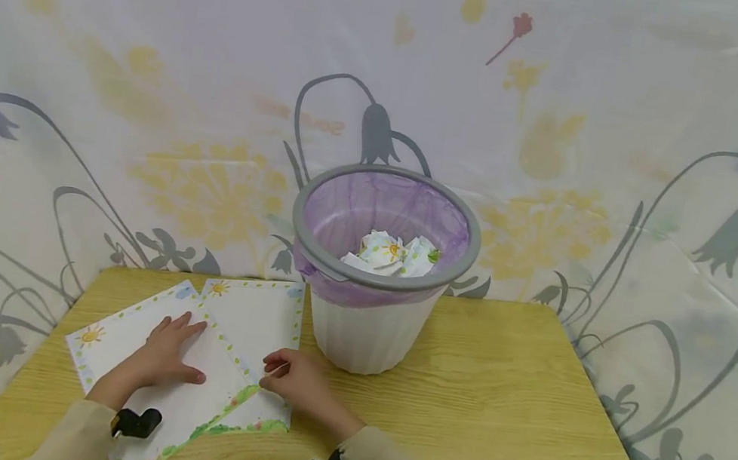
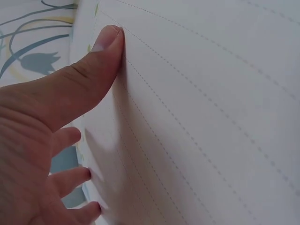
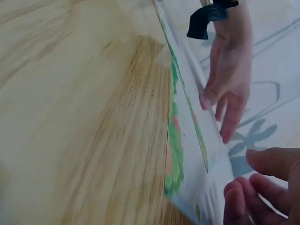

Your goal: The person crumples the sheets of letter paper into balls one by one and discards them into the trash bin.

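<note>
A white sheet of stationery paper (image 1: 217, 364) with a printed sun and leafy border lies tilted over a second, straighter sheet (image 1: 256, 320). My left hand (image 1: 165, 355) rests on the tilted sheet with its fingers spread. In the left wrist view, dotted lines run across the paper (image 2: 201, 126) beside the thumb. Near the tilted sheet's right corner, over the straighter sheet's right edge, is my right hand (image 1: 305, 386), fingers loosely bent. The right wrist view shows a gap between its thumb (image 3: 269, 161) and fingers, with nothing held.
Behind the right hand stands a white bin (image 1: 364, 336) with a grey rim and purple liner (image 1: 346, 216). Crumpled printed paper (image 1: 383, 254) lies inside it. The wooden table (image 1: 492, 411) meets a patterned cloth (image 1: 221, 92) at its back and sides.
</note>
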Demonstrator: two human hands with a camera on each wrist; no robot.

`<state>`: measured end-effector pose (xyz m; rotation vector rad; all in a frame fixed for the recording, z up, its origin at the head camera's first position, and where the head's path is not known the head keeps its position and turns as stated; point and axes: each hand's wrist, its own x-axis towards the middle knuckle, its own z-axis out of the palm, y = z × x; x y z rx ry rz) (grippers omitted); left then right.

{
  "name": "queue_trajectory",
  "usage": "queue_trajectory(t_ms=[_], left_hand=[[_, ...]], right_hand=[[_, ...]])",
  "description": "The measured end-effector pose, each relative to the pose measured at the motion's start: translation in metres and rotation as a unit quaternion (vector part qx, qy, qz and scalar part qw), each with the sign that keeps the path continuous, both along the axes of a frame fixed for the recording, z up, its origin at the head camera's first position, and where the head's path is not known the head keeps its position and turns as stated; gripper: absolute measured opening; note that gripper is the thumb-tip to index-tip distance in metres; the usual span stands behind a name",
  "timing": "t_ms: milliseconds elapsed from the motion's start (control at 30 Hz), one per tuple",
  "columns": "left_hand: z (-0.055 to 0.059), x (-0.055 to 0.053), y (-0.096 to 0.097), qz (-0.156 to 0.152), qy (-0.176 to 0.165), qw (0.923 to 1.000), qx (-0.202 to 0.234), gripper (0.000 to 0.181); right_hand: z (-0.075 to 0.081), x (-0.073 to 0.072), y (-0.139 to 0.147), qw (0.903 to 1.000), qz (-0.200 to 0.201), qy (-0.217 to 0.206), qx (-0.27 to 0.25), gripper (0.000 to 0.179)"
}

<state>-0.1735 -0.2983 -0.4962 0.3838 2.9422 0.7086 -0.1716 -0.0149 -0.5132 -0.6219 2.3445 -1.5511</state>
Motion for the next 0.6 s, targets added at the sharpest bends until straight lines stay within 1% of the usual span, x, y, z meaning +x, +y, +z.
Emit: queue_trajectory(t_ms=[67,133,233,300,467,600], left_hand=[[0.000,0.000,0.000,-0.002,0.006,1.0000,-0.002,0.095],[-0.001,0.000,0.000,0.000,0.009,1.0000,-0.002,0.096],[-0.003,0.001,0.000,0.003,0.015,0.9998,-0.011,0.097],[-0.004,0.003,0.000,0.011,0.015,0.9997,-0.017,0.098],[-0.005,0.007,0.002,0.028,0.022,0.9988,-0.032,0.102],[-0.003,0.006,0.006,0.036,0.034,0.9982,-0.035,0.102]], right_hand=[[0.000,0.000,-0.007,0.9997,0.003,0.000,0.026,0.028],[-0.002,0.000,-0.014,0.9981,-0.002,0.017,0.059,0.032],[-0.006,0.000,-0.022,0.9927,-0.021,0.044,0.111,0.037],[-0.006,0.001,-0.027,0.9881,-0.034,0.053,0.140,0.041],[-0.005,0.006,-0.036,0.9799,-0.065,0.040,0.184,0.038],[-0.002,0.006,-0.039,0.9753,-0.088,0.051,0.196,0.031]])
